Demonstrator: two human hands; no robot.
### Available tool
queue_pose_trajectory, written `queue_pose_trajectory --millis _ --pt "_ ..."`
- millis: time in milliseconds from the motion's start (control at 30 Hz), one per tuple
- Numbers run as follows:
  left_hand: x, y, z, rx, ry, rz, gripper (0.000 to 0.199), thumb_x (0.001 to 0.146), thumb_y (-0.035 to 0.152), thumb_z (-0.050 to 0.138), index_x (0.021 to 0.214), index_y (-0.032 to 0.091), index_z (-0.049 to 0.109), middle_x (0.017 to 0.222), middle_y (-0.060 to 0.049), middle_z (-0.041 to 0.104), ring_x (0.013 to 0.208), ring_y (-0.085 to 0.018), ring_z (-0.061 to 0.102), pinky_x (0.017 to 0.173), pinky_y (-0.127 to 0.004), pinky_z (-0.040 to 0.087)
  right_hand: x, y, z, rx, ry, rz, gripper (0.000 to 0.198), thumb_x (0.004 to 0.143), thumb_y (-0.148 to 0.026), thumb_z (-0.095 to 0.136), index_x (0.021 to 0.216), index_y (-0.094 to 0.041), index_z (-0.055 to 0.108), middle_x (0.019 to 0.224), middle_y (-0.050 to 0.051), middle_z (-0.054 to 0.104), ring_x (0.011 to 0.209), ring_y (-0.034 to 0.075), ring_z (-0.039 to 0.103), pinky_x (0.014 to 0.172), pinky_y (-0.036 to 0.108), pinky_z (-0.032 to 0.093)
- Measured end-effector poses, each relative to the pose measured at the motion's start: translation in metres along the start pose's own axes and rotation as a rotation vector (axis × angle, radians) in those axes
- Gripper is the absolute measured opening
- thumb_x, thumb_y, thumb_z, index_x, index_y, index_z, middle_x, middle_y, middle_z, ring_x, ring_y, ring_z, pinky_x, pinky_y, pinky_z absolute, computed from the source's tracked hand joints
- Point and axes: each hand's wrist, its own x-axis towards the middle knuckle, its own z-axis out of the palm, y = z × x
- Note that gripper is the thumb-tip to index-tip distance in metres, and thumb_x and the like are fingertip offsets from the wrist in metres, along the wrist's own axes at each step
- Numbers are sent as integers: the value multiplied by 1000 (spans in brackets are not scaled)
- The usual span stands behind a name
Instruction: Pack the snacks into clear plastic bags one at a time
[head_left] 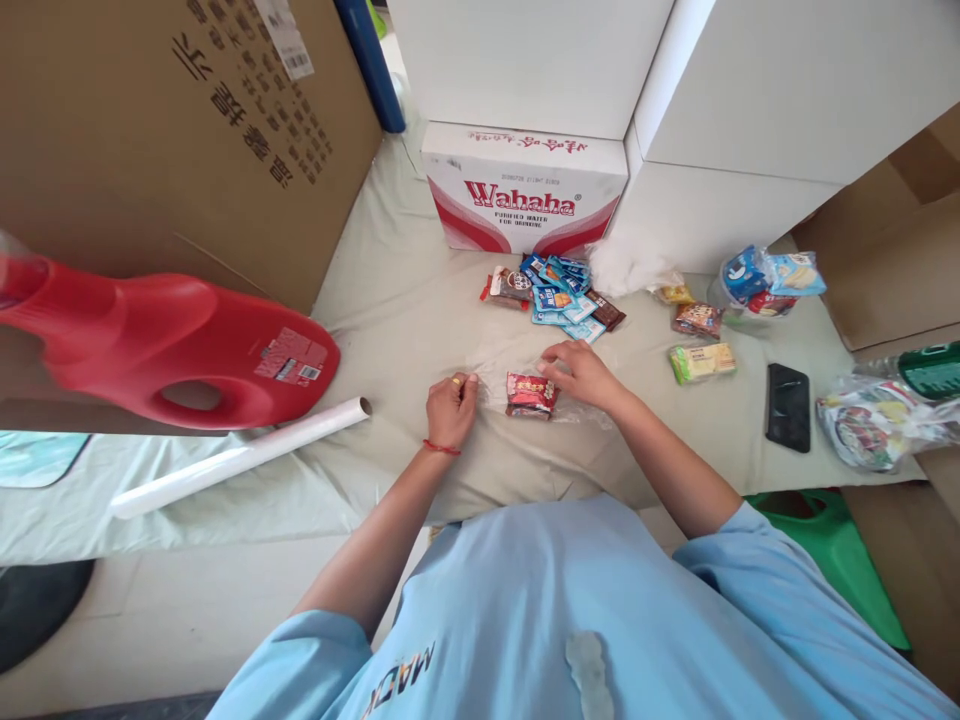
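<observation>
Open tablecloth (397,290) gives us a lane on our left hand's (451,405) far side, between the brown box (165,150) at left and the Wahaha carton (525,205); blue sachets (562,302) block our right hand's (579,370) far side.

I log the small packet (532,390) as red with white print, plastic film (491,375) clear. Sachets (553,299) mixed dark and light blue. Bracelet (441,447) red. Shirt (540,580) light blue, dark lettering. Carton (525,205) white, red curved bands, red lettering. Big bottle (172,330) red, pale label. Roll (240,458) white, phone (787,408) black. I get plain pale grey-green on the cloth (360,300), yellow and green on the oblong pack (703,362).
</observation>
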Motion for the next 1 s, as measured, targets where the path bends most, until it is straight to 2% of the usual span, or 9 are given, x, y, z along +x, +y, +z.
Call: queue_pose_trajectory --millis 167,333,500,633,733,833,900,933,1000 --pt "-1 -2 1 -2 0 5 43 104 43 38 65 25 38 59 1 46 61 -17 48 67 -31 37 10 -4 17 144 -142 39 14 93 -29 71 98 -17 76 93 6 76 87 19 66 89 33 44" --pt "1 -2 4 6 4 7 44 103 42 41 63 25 37 58 1 43 62 -18 47 71 -32 37 0 4 15 360 -241 65 13 90 -28 69 92 -18 77 88 4 74 80 18 65 74 28 47" --pt "0 -2 5 9 -1 3 45 103 41 42 62 25 36 57 2 40 60 -17 45 72 -32 37 4 7 4 315 -277 -69 17 94 -27 64 93 -18 79 90 5 74 86 19 66 82 29 48" --pt "-1 -4 8 8 23 -22 45 103 42 43 63 25 37 57 2 41 61 -17 47 74 -32 40 15 2 -6 231 -377 -180 19 96 -24 60 93 -17 77 91 5 74 84 18 64 82 28 45" --pt "-3 -5 3 12 121 -80 35 104 42 39 76 25 50 72 -2 55 77 -21 56 82 -34 44 20 -4 -8 157 -432 -146 20 96 -20 57 94 -18 77 90 3 75 83 17 64 78 26 42" --pt "-11 1 -12 41 416 -107 25 104 39 40 99 22 57 102 -12 63 107 -27 59 100 -43 44 21 -8 -5 92 -426 -52 19 95 -20 58 94 -19 77 87 2 75 79 15 62 73 25 39" --pt "-21 13 -24 72 559 -17 21 102 37 46 103 21 60 107 -15 64 115 -29 58 107 -48 41 21 -8 -2 87 -413 -15 17 95 -22 60 92 -19 77 84 1 74 76 15 60 70 24 37" --pt "-26 22 -28 83 544 64 19 101 35 49 102 21 62 106 -14 65 115 -29 59 108 -49 40 21 -7 -1 96 -406 -7 16 95 -23 61 91 -19 77 82 1 74 75 14 60 69 24 37" --pt "-35 41 -31 86 328 252 16 99 30 53 104 23 67 102 -11 70 113 -28 63 108 -48 40 20 -6 2 121 -389 1 14 93 -22 63 90 -18 76 81 1 74 75 14 60 69 24 37"
